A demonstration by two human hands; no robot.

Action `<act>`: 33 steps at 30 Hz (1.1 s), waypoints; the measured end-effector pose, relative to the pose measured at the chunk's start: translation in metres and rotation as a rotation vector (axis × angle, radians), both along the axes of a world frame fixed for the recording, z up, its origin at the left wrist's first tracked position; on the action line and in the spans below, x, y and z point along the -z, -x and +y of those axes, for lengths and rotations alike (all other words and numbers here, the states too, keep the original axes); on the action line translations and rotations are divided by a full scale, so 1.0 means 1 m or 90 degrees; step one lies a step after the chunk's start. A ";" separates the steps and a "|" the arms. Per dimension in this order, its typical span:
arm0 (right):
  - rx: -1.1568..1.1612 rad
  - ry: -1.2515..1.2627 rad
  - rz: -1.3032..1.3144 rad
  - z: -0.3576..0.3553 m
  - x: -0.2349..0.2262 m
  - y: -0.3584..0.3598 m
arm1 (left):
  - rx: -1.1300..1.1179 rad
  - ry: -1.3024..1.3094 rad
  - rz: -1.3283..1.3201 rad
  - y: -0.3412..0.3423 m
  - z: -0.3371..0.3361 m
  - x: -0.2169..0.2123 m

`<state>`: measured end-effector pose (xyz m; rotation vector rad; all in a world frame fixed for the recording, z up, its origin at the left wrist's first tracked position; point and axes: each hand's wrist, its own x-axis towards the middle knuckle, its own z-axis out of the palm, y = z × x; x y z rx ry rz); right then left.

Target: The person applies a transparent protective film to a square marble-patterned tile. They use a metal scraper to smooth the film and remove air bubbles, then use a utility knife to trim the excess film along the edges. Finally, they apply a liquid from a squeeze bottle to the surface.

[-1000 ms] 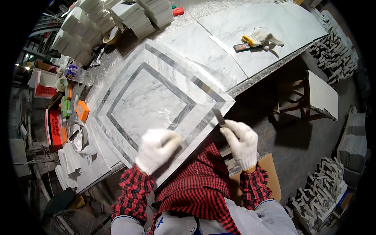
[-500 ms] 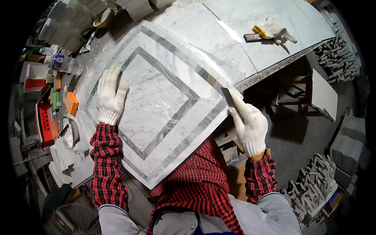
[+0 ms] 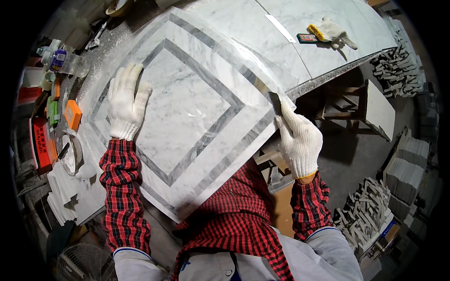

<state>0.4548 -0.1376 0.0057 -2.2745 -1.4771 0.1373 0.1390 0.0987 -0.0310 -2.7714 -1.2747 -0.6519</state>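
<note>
A square marble panel (image 3: 187, 93), white with grey inlaid bands, lies in front of me with one corner toward my body. My left hand (image 3: 125, 100), in a white knitted glove, rests flat on its left part with the fingers stretched and the thumb apart. At the right corner my gloved right hand (image 3: 301, 143) is closed round a dark flat scraper blade (image 3: 275, 103). The blade stands steeply at the panel's edge; whether it touches the stone I cannot tell. The fingers below the panel edge are partly hidden.
Beyond lies a white slab (image 3: 323, 61) with a loose glove (image 3: 328, 30) and a small green-red box (image 3: 307, 39). On the left are a plastic bottle (image 3: 65, 62), an orange block (image 3: 73, 114) and a bowl of white paste (image 3: 70, 152). Stone strips (image 3: 363, 210) are heaped at right.
My view has shifted, so the panel sits a little higher in the picture. The blade in my right hand has turned more edge-on at the corner. My left hand stays flat on the panel.
</note>
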 end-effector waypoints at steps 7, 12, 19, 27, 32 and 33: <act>0.041 -0.067 0.174 -0.003 0.009 0.002 | -0.011 0.028 -0.026 -0.001 -0.001 0.000; 0.020 -0.119 0.173 -0.003 0.013 0.000 | -0.020 0.019 -0.019 -0.002 0.000 0.000; -0.005 -0.067 0.180 -0.001 0.008 -0.009 | 0.001 -0.009 -0.011 0.001 0.001 0.002; -0.026 -0.085 0.282 0.002 0.006 -0.015 | 0.010 -0.016 -0.029 0.003 0.005 0.007; -0.025 0.041 0.202 0.008 -0.004 -0.022 | 0.005 -0.035 0.002 0.004 0.007 0.008; -0.034 0.036 0.184 0.008 -0.004 -0.023 | 0.007 -0.031 0.000 0.004 0.007 0.008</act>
